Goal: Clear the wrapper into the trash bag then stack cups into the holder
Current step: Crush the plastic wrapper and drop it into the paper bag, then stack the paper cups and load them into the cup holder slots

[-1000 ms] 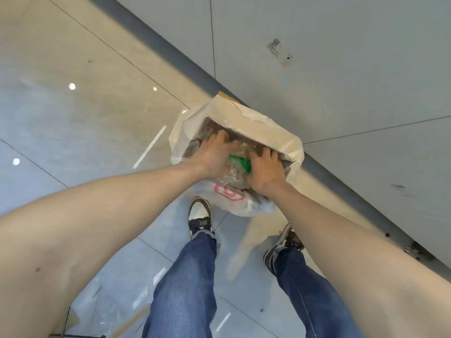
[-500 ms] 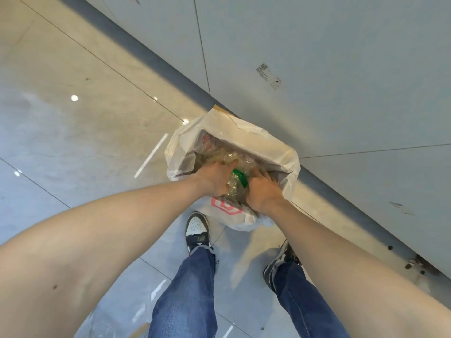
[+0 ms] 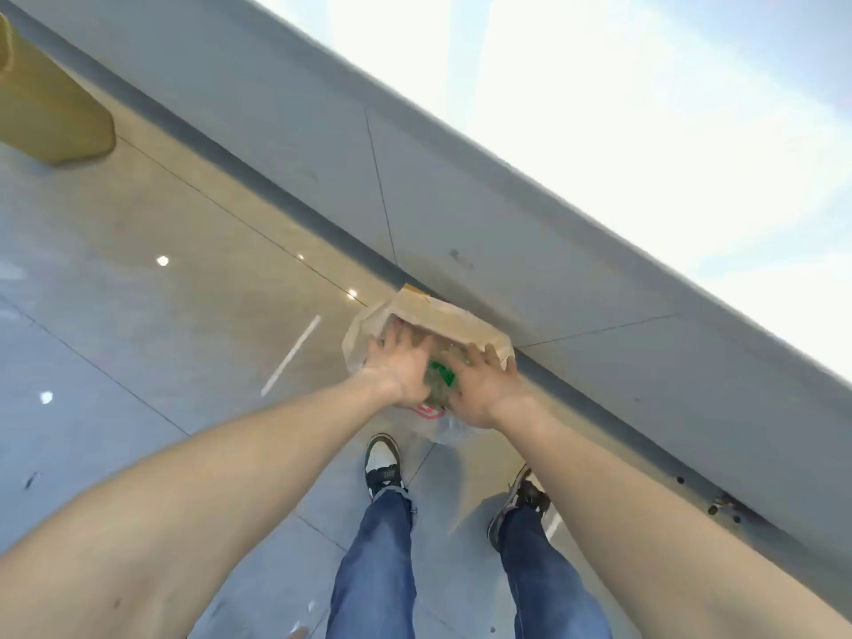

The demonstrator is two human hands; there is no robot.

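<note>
I see both hands over bag (image 3: 454, 318) at 12 o'clock | left hand (image 3: 400, 362) fingers spread wide | right hand (image 3: 479, 387) fingers wide | wrapper (image 3: 440, 382) pressed between palms

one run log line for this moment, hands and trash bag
step: wrapper into trash | left hand: fingers spread, on wrapper | right hand: fingers spread, on wrapper | crinkled clear wrapper with green patch: in white plastic trash bag on floor

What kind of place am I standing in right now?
Probably an indoor hall or lobby: glossy tiled floor mirroring ceiling lights, a grey panelled wall, and a trash bag standing on the floor at the wall's foot.
</note>
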